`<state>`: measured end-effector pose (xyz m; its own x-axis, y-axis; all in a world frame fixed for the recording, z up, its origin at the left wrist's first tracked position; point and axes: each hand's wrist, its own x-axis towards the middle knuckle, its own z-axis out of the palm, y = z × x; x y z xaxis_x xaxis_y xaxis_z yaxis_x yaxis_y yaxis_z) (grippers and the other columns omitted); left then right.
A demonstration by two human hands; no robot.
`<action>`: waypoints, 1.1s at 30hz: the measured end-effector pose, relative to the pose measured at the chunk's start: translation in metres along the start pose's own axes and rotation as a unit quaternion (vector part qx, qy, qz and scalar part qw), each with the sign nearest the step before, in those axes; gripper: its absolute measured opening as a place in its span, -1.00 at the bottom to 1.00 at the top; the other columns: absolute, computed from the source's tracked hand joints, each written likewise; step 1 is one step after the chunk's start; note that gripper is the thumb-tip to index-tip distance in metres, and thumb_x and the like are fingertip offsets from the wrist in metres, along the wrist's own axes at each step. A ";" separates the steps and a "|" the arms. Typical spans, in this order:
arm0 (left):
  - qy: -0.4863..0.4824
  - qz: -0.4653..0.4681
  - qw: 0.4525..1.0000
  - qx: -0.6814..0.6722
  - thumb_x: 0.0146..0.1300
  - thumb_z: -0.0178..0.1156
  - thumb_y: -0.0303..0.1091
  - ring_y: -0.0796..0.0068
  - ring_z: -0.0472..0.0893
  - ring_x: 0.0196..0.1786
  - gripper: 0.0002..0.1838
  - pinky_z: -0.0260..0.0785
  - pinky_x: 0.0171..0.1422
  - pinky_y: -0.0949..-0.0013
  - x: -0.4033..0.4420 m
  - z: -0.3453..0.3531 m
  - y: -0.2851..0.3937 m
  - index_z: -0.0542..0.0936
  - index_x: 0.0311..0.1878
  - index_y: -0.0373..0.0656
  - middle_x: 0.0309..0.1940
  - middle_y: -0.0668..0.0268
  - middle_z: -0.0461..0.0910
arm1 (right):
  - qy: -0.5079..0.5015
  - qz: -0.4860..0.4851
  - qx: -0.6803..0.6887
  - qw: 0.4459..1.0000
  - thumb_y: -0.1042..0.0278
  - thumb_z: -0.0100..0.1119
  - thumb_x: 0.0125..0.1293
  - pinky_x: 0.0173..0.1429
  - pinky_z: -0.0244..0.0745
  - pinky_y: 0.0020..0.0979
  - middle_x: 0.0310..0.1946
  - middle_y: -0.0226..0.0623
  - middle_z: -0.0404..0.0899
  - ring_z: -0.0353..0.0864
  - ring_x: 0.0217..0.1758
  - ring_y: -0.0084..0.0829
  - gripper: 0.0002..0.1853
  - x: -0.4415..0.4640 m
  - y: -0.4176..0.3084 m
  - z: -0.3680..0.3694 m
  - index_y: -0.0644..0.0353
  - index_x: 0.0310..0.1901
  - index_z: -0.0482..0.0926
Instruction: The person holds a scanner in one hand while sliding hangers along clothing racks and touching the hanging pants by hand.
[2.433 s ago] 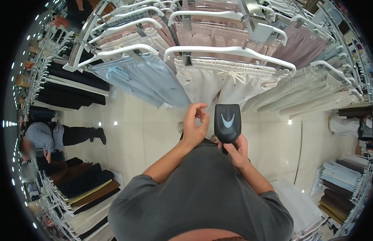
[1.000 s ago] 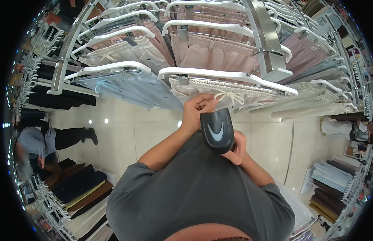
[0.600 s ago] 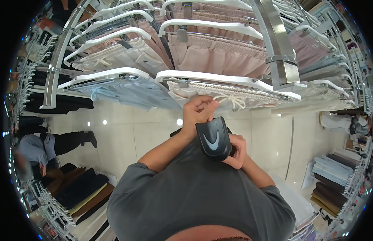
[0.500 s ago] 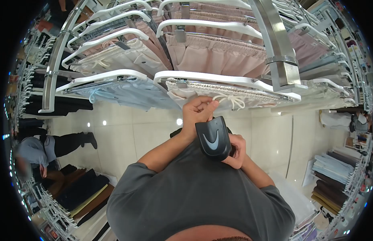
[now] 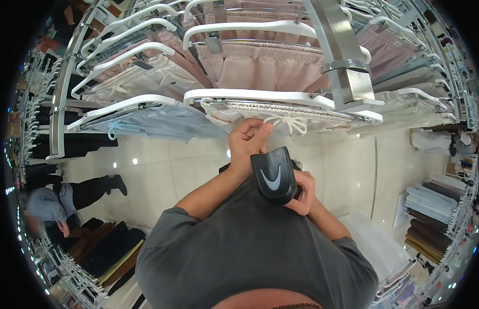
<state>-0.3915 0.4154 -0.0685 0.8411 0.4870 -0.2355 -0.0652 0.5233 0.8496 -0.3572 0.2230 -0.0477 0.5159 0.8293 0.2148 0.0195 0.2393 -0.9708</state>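
In front of me, cream drawstring trousers [image 5: 322, 121] hang from a white clip hanger [image 5: 286, 96], a tied cream cord [image 5: 288, 122] at their waistband. My left hand [image 5: 247, 144] is closed at the lower edge of the waistband, thumb tip beside the knot. Whatever lies between its fingers is hidden. Close to my chest, my right hand [image 5: 305, 191] is wrapped round a black handheld barcode scanner [image 5: 274, 175]. The broad head of the scanner faces up, with a grey curved mark; its handle is mostly hidden.
Light blue trousers [image 5: 157, 122] hang to the left, pink trousers [image 5: 265, 64] behind. A metal rack arm [image 5: 342, 67] juts toward me on the right. Folded clothes [image 5: 429, 206] sit at far right. A person [image 5: 48, 203] bends by the left rack.
The rack and hanging clothes have shifted slightly left in view. My left thumb has drawn a little away from the cord's knot. The scanner stays almost where it was.
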 end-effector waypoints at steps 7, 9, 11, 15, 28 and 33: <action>0.003 0.009 0.995 -0.100 0.46 0.40 -0.33 0.72 0.41 -0.64 -0.82 0.18 -0.57 0.53 -0.001 0.011 -0.005 0.62 -0.11 -0.21 -0.62 0.47 0.51 | -0.003 -0.007 0.008 1.000 0.40 0.48 0.16 -0.04 0.51 -0.49 -0.16 -0.14 0.71 0.66 -0.22 -0.46 -0.51 -0.013 -0.005 -0.017 0.53 0.07 0.64; 0.011 0.018 0.997 -0.074 0.52 0.31 -0.33 0.70 0.35 -0.65 -0.86 0.17 -0.55 0.51 -0.004 0.014 -0.008 0.60 -0.09 -0.19 -0.64 0.47 0.45 | -0.011 -0.008 0.020 1.000 0.40 0.49 0.17 -0.02 0.51 -0.48 -0.15 -0.14 0.71 0.66 -0.21 -0.46 -0.50 -0.015 -0.005 -0.024 0.54 0.09 0.63; 0.020 0.026 0.998 -0.049 0.58 0.23 -0.34 0.68 0.30 -0.65 -0.90 0.16 -0.54 0.49 -0.008 0.017 -0.010 0.58 -0.08 -0.16 -0.66 0.48 0.39 | -0.023 0.000 0.026 0.999 0.39 0.49 0.17 -0.01 0.51 -0.48 -0.15 -0.15 0.71 0.66 -0.20 -0.45 -0.50 -0.016 -0.009 -0.029 0.54 0.09 0.63; 0.036 0.032 0.995 -0.083 0.58 0.23 -0.27 0.68 0.30 -0.64 -0.78 0.14 -0.53 0.50 -0.018 0.021 -0.016 0.55 -0.22 -0.14 -0.67 0.47 0.36 | -0.050 0.007 0.028 0.998 0.38 0.49 0.18 0.02 0.52 -0.45 -0.14 -0.15 0.71 0.67 -0.17 -0.44 -0.48 -0.022 -0.017 -0.042 0.54 0.11 0.62; 0.054 0.009 0.997 -0.053 0.69 -0.01 -0.05 0.58 0.29 -0.60 -0.44 0.10 -0.50 0.39 -0.038 0.075 -0.049 0.37 -0.55 -0.04 -0.70 0.44 0.28 | -0.032 0.005 0.053 0.998 0.38 0.47 0.17 -0.04 0.49 -0.48 -0.20 -0.21 0.71 0.63 -0.19 -0.50 -0.50 -0.055 -0.034 -0.099 0.54 0.08 0.62; 0.032 -0.006 0.997 -0.071 0.63 -0.01 -0.20 0.55 0.33 -0.59 -0.52 0.15 -0.44 0.43 -0.044 0.099 -0.061 0.39 -0.53 -0.14 -0.67 0.38 0.31 | 0.023 0.004 0.056 0.998 0.39 0.47 0.16 -0.07 0.47 -0.50 -0.25 -0.28 0.70 0.61 -0.20 -0.55 -0.59 -0.071 -0.043 -0.124 0.49 -0.02 0.64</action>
<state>-0.3712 0.2927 -0.0637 0.8062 0.5222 -0.2782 -0.1358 0.6209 0.7720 -0.2885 0.0911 -0.0340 0.5542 0.8083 0.1986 -0.0795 0.2889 -0.9540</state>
